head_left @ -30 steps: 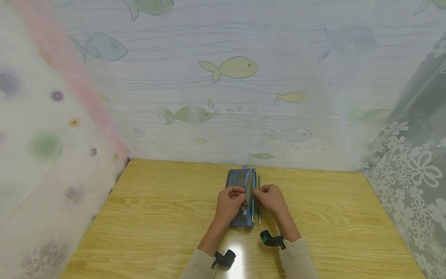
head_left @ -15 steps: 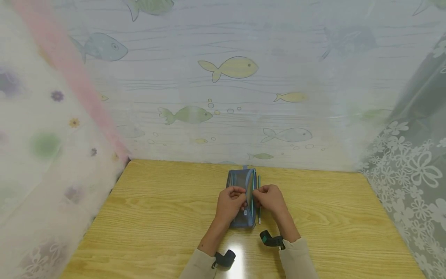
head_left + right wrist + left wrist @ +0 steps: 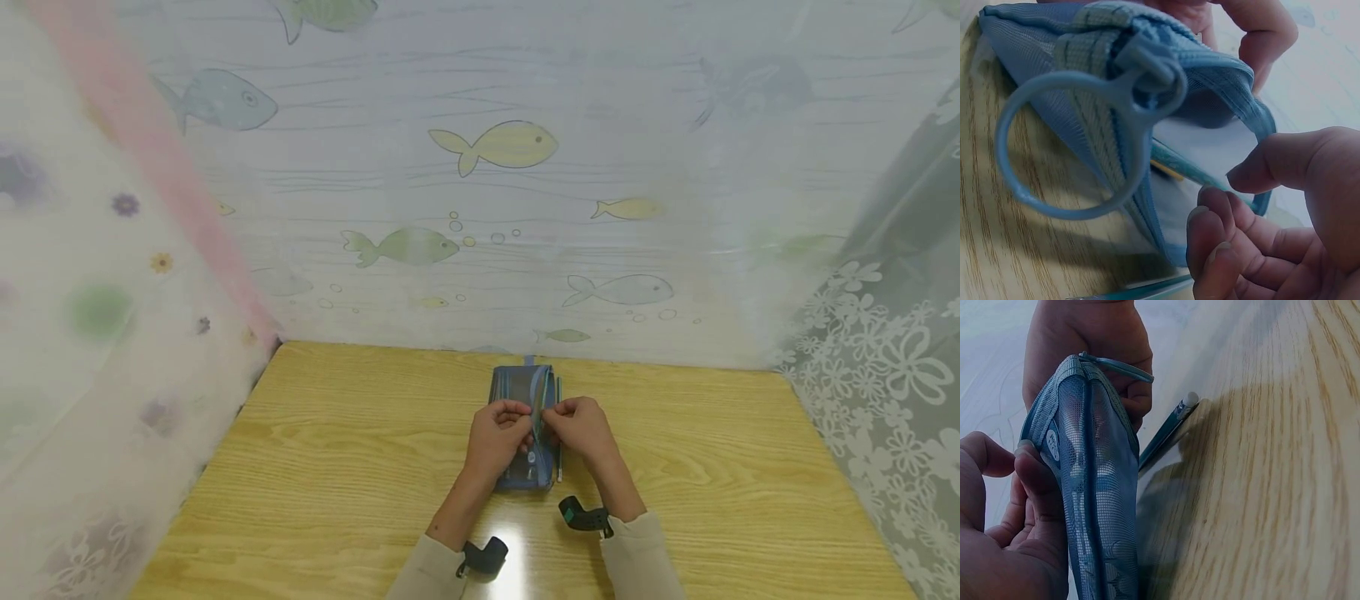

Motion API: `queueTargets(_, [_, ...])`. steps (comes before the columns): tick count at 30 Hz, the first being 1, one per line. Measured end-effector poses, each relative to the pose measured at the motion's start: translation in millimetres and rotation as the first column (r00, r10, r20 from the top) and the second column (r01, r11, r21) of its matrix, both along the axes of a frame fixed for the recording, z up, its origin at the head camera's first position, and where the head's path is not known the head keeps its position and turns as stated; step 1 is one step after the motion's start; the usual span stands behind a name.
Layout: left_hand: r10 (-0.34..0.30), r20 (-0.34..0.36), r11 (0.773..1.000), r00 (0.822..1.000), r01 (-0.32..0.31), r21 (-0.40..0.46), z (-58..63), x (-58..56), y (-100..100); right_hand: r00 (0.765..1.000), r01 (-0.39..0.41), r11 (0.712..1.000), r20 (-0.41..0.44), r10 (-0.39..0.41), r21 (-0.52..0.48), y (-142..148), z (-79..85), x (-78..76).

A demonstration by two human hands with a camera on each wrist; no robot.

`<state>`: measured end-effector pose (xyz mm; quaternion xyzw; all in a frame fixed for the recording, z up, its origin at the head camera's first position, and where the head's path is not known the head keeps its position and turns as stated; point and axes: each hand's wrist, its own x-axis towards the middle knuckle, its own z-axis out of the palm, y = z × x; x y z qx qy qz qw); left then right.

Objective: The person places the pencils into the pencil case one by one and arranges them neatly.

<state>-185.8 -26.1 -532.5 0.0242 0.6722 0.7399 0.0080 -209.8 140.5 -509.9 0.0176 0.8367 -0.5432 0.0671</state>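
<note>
A blue mesh pencil pouch (image 3: 517, 380) lies on the table with its zip open along the right side. My left hand (image 3: 497, 437) pinches the near rim of the opening between thumb and finger. At the opening, my right hand (image 3: 585, 429) pinches a teal pencil (image 3: 1179, 157) that slants inside the pouch; fingers partly cover it. A second teal pencil (image 3: 1169, 428) with a white end lies on the table beside the pouch, under the right hand. A large ring pull (image 3: 1071, 80) hangs from the zip in the right wrist view. Something yellow (image 3: 1166, 172) shows within the pouch.
The wooden table (image 3: 337, 467) meets a fish-printed curtain (image 3: 375, 167) at its back edge. Flowered sheets (image 3: 885, 383) hang at both sides. Each wrist carries a black camera (image 3: 486, 557).
The pencil in my right hand has moved slightly left, from the pouch's right edge into its opening. The left hand stays on the rim, and the other pencil has not moved.
</note>
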Motion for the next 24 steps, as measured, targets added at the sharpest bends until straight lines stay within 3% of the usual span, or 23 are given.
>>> queueTargets(10, [0.013, -0.003, 1.000, 1.000, -0.013, -0.003, 0.3, -2.1, 1, 1.000, 0.014, 0.999, -0.009, -0.013, 0.051, 3, 5.4, 1.2])
queueTargets(19, [0.016, 0.001, 1.000, 1.000, -0.016, 0.006, 1.1, -0.8, 0, 0.996, 0.075, 0.973, -0.066, -0.062, 0.218, 11, 0.3, -1.2])
queueTargets(24, [0.019, 0.002, 1.000, 1.000, -0.019, 0.012, 1.2, -0.8, 0, 0.995, 0.081, 0.964, -0.078, -0.063, 0.254, 13, -1.2, -0.9])
